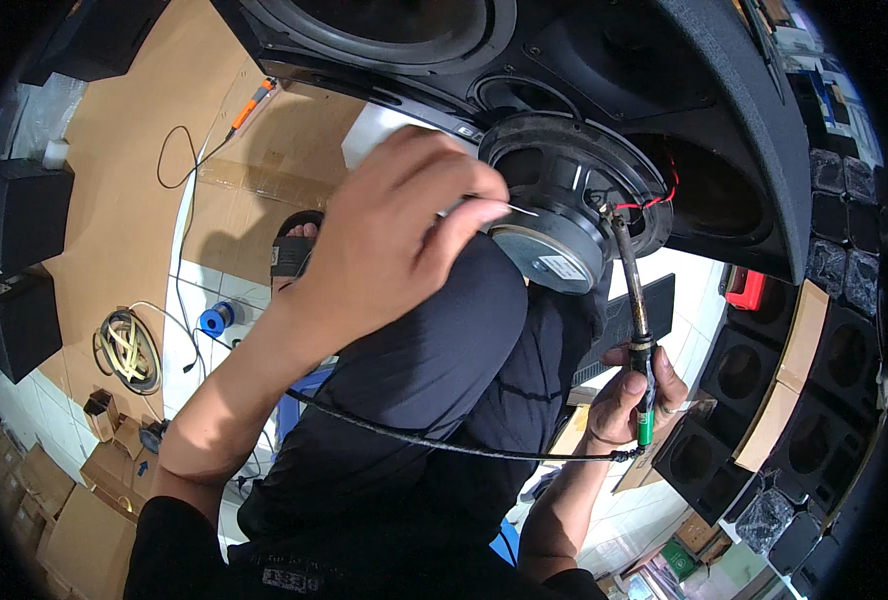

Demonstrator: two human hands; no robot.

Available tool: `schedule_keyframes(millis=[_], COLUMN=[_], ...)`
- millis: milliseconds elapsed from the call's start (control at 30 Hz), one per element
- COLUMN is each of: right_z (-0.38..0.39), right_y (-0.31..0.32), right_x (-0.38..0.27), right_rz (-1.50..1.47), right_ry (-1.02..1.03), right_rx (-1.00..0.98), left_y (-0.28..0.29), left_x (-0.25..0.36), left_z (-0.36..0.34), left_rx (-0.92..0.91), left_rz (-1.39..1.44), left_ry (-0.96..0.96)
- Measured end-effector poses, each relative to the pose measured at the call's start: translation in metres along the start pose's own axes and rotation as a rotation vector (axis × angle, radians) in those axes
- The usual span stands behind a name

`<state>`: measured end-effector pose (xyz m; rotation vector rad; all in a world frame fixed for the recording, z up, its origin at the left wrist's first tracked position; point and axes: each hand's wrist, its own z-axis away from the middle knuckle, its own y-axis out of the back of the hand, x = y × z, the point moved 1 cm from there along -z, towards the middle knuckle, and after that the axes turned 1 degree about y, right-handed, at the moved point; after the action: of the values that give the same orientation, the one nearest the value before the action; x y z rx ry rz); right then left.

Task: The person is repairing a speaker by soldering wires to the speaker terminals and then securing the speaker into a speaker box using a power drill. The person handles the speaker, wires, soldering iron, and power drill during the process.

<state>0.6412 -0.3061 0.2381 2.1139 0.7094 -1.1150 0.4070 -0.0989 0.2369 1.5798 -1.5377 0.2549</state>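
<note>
In my left hand (pixel 394 225), thumb and finger pinch a thin silvery length of solder wire (pixel 524 210), its end pointing at the speaker driver (pixel 549 245). My right hand (pixel 624 395) grips the green and black handle of a soldering iron (pixel 632 275). The iron stands nearly upright, its tip at the driver's terminal, where a red wire (pixel 656 203) runs in. The round driver, with its magnet toward me, rests by my knees against the black speaker cabinet (pixel 604 65). Whether the solder touches the terminal I cannot tell.
The iron's black cable (pixel 434 441) crosses my lap. On the floor to the left lie a blue solder spool (pixel 217 319), an orange-handled tool (pixel 254 105) with a cord, and a coil of cable (pixel 129 352). Several black cabinets (pixel 739 370) stand at the right.
</note>
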Motion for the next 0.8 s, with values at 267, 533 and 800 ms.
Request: schedule_keyframes(millis=[267,533,800], right_z=[0.003,0.008,0.008], right_y=[-0.001,-0.001,-0.007], right_x=[0.007,0.010,0.011], right_rz=[-0.029,0.014,-0.071], right_ry=[-0.007,-0.007,-0.020], right_rx=[0.017,0.009,0.030], left_y=[-0.032,-0.032,-0.035], left_x=[0.013,0.013,0.013], left_z=[-0.003,-0.004,-0.007], left_rx=[-0.278,-0.252,-0.204], left_rz=[0.286,0.287,0.219], left_ry=[0.262,0.283,0.256])
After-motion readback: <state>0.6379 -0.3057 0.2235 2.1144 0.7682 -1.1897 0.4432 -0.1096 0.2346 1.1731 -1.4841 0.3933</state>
